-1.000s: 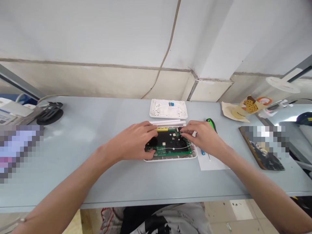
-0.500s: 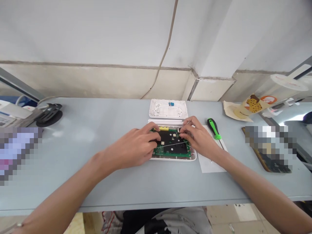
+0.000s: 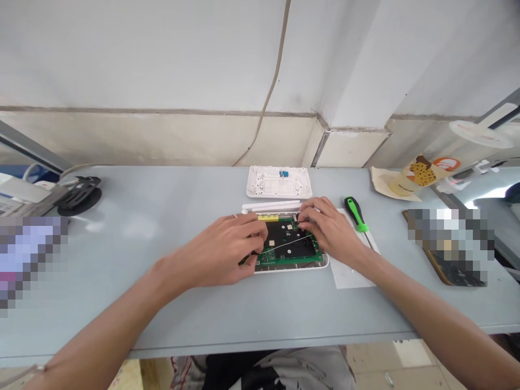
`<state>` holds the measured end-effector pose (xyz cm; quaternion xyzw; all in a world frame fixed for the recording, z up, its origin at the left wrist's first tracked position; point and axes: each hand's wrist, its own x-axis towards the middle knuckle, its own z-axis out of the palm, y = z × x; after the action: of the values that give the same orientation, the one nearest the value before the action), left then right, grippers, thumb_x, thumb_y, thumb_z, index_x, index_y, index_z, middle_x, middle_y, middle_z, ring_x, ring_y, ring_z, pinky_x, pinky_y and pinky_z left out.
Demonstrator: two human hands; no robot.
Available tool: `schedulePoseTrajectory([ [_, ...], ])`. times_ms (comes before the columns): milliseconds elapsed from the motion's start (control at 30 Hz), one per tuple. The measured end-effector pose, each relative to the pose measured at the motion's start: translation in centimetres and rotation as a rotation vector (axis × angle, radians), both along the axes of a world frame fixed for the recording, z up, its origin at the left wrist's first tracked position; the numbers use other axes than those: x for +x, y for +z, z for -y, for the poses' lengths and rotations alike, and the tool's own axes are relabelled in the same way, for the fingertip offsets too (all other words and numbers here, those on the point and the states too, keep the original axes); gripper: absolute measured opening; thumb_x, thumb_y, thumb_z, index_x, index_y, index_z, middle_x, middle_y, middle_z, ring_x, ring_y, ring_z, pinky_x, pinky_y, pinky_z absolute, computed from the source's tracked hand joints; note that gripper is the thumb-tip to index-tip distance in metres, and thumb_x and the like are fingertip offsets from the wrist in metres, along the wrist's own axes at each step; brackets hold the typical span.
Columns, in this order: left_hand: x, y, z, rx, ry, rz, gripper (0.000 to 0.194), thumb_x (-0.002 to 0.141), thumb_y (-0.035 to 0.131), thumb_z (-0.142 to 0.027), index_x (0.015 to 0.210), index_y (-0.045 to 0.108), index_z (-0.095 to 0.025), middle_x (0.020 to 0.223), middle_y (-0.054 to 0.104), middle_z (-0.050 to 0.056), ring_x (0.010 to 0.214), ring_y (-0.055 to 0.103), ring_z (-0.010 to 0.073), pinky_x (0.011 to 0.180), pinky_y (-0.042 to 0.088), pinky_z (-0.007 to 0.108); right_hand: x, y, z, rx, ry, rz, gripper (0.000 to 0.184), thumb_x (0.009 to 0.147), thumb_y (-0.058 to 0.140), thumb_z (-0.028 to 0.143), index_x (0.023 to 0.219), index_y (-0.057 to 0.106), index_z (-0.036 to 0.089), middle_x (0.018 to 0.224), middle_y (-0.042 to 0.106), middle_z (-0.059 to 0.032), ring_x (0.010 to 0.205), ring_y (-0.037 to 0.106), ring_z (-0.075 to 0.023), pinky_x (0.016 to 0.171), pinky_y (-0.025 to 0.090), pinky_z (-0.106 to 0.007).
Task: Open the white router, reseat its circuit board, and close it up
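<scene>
Bench view, head camera. The green circuit board (image 3: 284,259) sat inside the white plastic housing (image 3: 300,268), flat on the grey-blue tabletop (image 3: 182,319), between the two hands. A black plate (image 3: 294,249) covered much of the board; a yellow connector block (image 3: 268,218) stood at its far edge.

Left hand (image 3: 231,249): over the board's left end, fingers curled and thumb low near the near-left corner. Whether the tips were closed on anything could not be told. Right hand (image 3: 331,227): over the board's far-right part, fingertips bunched close together; a grip on any part could not be confirmed (the fingers hid the spot). The board extended between the fingertips of both hands. A thin white wire (image 3: 284,245) ran slantwise over the black plate, from near the left fingertips up toward the right hand.

Beyond the housing lay slender white bars (image 3: 272,206), then a white perforated cover (image 3: 280,187) bearing a small blue part (image 3: 286,174). Right of the housing, a green-and-black screwdriver (image 3: 356,214) lay partly over white paper (image 3: 345,277). Farther right, a printed clear cup (image 3: 418,173) stood by a tan napkin (image 3: 382,185).
</scene>
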<state>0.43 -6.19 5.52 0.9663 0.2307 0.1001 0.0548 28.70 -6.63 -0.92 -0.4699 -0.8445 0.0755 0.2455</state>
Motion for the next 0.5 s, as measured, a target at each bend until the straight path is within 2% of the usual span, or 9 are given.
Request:
schedulePoseTrajectory([
  [200, 0.13, -0.46, -0.29, -0.006, 0.002, -0.059, 0.018, 0.086, 0.059, -0.005, 0.078, 0.066, -0.019, 0.091, 0.069, 0.003, 0.083, 0.066, 0.0188, 0.072, 0.051, 0.033, -0.05, 0.09, -0.18, 0.018, -0.014, 0.021, 0.014, 0.105, 0.053, 0.018, 0.096, 0.063, 0.022, 0.113, 0.07, -0.0101, 0.103, 0.06, -0.0255, 0.077, 0.054, -0.04],
  [333, 0.03, -0.5, -0.32, -0.017, 0.019, -0.06, 0.019, 0.086, 0.058, -0.004, 0.081, 0.067, -0.02, 0.09, 0.069, 0.002, 0.077, 0.064, 0.0169, 0.068, 0.049, 0.032, 0.11, -0.02, -0.25, 0.031, 0.007, 0.004, 0.016, 0.105, 0.054, 0.018, 0.096, 0.066, 0.021, 0.113, 0.07, -0.0099, 0.102, 0.061, -0.0246, 0.078, 0.054, -0.04],
  [500, -0.05, -0.47, -0.56, -0.038, 0.018, -0.031, 0.018, 0.083, 0.061, -0.005, 0.079, 0.068, -0.021, 0.092, 0.07, 0.003, 0.091, 0.064, 0.0206, 0.077, 0.051, 0.033, 0.26, -0.15, -0.32, 0.034, 0.017, -0.014, 0.019, 0.106, 0.052, 0.023, 0.097, 0.068, 0.023, 0.115, 0.07, -0.0101, 0.104, 0.063, -0.0258, 0.08, 0.056, -0.043],
])
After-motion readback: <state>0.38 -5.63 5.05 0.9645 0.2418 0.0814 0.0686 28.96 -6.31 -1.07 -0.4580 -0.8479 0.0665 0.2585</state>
